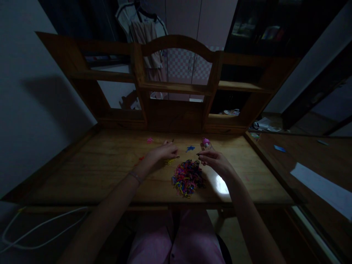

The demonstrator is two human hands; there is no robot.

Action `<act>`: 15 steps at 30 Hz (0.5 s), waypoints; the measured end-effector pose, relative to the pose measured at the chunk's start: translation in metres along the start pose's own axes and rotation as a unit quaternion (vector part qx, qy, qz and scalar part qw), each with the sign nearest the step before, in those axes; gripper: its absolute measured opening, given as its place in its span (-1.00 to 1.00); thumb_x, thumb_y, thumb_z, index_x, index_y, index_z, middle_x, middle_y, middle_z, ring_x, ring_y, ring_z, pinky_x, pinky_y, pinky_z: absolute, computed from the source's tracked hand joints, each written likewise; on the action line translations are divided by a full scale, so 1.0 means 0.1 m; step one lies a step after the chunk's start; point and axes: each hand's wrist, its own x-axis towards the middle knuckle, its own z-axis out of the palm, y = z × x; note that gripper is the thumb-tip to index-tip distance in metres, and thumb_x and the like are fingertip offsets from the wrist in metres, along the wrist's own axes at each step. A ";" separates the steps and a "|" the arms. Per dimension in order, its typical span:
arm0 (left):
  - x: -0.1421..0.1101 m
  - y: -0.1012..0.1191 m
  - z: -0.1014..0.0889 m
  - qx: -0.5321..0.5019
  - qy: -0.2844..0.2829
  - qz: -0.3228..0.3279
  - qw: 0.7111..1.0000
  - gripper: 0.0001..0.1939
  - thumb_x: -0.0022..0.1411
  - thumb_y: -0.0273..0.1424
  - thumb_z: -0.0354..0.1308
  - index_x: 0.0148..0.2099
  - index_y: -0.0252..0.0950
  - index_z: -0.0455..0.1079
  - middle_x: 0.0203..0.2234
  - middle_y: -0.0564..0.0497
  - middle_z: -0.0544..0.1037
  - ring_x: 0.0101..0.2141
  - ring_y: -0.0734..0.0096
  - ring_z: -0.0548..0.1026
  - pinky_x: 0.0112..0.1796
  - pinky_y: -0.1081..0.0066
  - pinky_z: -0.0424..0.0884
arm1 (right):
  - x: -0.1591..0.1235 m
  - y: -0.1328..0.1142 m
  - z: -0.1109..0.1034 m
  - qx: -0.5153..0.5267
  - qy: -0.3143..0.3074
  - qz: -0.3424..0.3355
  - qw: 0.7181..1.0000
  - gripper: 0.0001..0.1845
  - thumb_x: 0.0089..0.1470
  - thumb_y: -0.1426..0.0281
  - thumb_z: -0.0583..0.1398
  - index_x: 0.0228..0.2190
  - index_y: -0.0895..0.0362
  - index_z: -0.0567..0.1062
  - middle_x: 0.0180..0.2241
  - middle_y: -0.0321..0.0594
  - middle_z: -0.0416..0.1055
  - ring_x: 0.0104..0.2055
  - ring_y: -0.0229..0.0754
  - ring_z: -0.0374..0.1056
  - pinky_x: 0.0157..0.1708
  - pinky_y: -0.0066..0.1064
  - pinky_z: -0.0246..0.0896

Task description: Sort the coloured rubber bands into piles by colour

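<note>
A mixed heap of small coloured hair ties [188,178] lies on the wooden desk, between my forearms. Just right of its top edge, my right hand [214,160] pinches a small dark hair tie [198,154] between thumb and fingertips. My left hand [166,151] is lowered to the desk with its fingers curled; small dark bits show at its fingertips, too dim to make out. Beside and under it is a small yellow group [169,161]. A blue group [190,148] sits between the hands, a pink one [150,140] farther left, and a red one [141,158] partly behind my left forearm.
Behind my right hand is a small pink and white object [205,142]. A wooden shelf unit [176,88] rises at the desk's back edge. To the right, another brown surface [308,154] holds a white sheet [321,183] and a blue packet [279,148]. A white cable [44,225] hangs at lower left.
</note>
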 end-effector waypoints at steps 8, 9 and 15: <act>0.21 -0.41 -0.19 0.143 -0.025 -0.022 0.989 -0.88 0.20 -0.45 0.04 -0.33 -0.29 0.40 -0.30 -0.14 0.46 -0.16 0.14 0.33 -0.04 0.16 0.14 | 0.93 0.03 0.34 -0.224 -0.028 -0.050 0.973 -0.80 0.01 0.40 0.24 -0.29 0.20 0.58 -0.43 -0.16 0.54 -0.46 -0.25 0.44 -0.42 -0.44 0.32; 0.26 -0.44 -0.16 0.150 -0.015 -0.034 0.988 -0.87 0.21 -0.47 0.02 -0.32 -0.30 0.40 -0.30 -0.15 0.46 -0.15 0.13 0.33 -0.03 0.16 0.14 | 1.05 0.05 0.43 -0.289 -0.024 -0.062 0.955 -0.81 0.02 0.44 0.22 -0.28 0.19 0.58 -0.41 -0.15 0.56 -0.44 -0.23 0.46 -0.42 -0.45 0.31; 0.39 -0.46 0.11 0.146 0.039 -0.063 0.987 -0.82 0.22 -0.54 -0.04 -0.22 -0.31 0.39 -0.23 -0.15 0.45 -0.14 0.18 0.38 -0.07 0.23 0.24 | 1.54 0.19 0.85 -0.360 0.008 -0.099 0.928 -0.75 -0.11 0.62 0.21 -0.37 0.16 0.62 -0.34 -0.12 0.59 -0.26 -0.09 0.48 -0.27 -0.43 0.28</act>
